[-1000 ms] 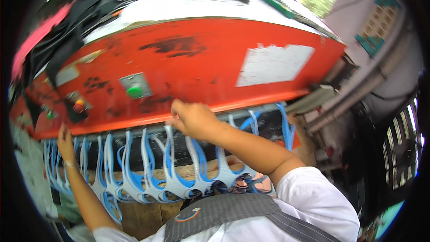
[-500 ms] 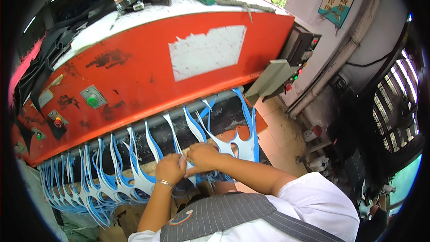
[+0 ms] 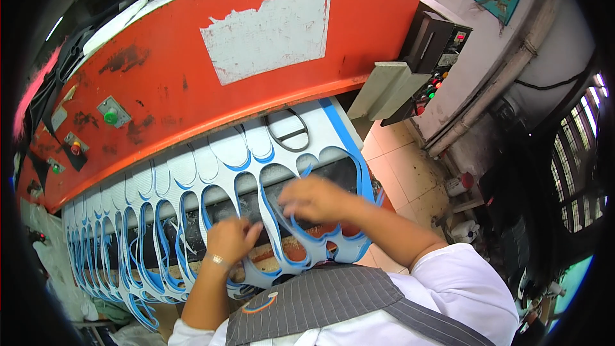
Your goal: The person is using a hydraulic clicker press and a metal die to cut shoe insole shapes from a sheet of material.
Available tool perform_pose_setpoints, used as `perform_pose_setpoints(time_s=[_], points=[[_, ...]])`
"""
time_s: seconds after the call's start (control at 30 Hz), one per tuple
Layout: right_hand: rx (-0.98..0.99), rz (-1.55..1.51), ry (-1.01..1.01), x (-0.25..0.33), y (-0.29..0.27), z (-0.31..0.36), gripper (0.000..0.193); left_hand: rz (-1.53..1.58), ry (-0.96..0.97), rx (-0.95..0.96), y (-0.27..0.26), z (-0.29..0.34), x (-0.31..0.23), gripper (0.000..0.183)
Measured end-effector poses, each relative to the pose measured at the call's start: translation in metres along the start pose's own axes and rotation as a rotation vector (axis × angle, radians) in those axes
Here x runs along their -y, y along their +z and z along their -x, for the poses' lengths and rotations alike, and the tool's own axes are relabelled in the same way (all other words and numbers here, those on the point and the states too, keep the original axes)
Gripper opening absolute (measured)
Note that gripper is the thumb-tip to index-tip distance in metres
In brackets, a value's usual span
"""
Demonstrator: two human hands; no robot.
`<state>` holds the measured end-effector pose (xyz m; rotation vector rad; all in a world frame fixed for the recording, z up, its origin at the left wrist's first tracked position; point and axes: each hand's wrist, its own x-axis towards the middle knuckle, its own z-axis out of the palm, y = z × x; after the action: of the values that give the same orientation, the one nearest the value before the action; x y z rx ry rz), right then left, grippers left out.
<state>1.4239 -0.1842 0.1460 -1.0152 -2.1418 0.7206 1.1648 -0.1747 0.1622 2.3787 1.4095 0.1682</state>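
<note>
A white-and-blue foam sheet (image 3: 182, 191) stretches out from under the red cutting press (image 3: 166, 77), with rows of rounded holes cut through it. Its near part is a web of thin strips. Over the strips sits my left hand (image 3: 232, 240), thumb spread away from the fingers, with no grip on the foam visible. My right hand (image 3: 314, 198) is just above a strip near the sheet's right end. Motion smears its fingers, so I cannot tell whether they grip the foam. A dark oval cutting die (image 3: 287, 131) lies on the sheet under the press edge.
At the right end of the press is a control box (image 3: 442, 57) with lit buttons. A green button (image 3: 111, 116) and a red one (image 3: 75, 148) sit on its left front. A pipe (image 3: 506, 83) runs along the right wall. Tiled floor (image 3: 397, 154) shows beyond the sheet.
The foam sheet has come further out from under the press, showing more cut rows and the oval die. My hands have separated; the right has risen and moved slightly right.
</note>
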Motion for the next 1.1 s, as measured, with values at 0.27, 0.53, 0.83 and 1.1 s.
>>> perform_pose_setpoints(time_s=[0.27, 0.53, 0.83, 1.1], points=[[0.06, 0.319, -0.034, -0.103, -0.023, 0.029, 0.019, 0.3, 0.315, -0.193, 0.098, -0.113, -0.055, 0.015], [0.088, 0.141, -0.162, -0.125, -0.028, 0.031, 0.014, 0.368, 0.47, -0.282, 0.117, -0.132, -0.051, 0.01], [0.444, 0.149, 0.024, -0.123, -0.055, 0.003, 0.011, 0.462, 0.398, -0.25, 0.13, -0.135, -0.042, 0.012], [0.674, 0.813, -0.218, -0.147, -0.039, -0.113, 0.074, 0.462, 0.372, -0.307, 0.136, -0.13, -0.044, 0.016]])
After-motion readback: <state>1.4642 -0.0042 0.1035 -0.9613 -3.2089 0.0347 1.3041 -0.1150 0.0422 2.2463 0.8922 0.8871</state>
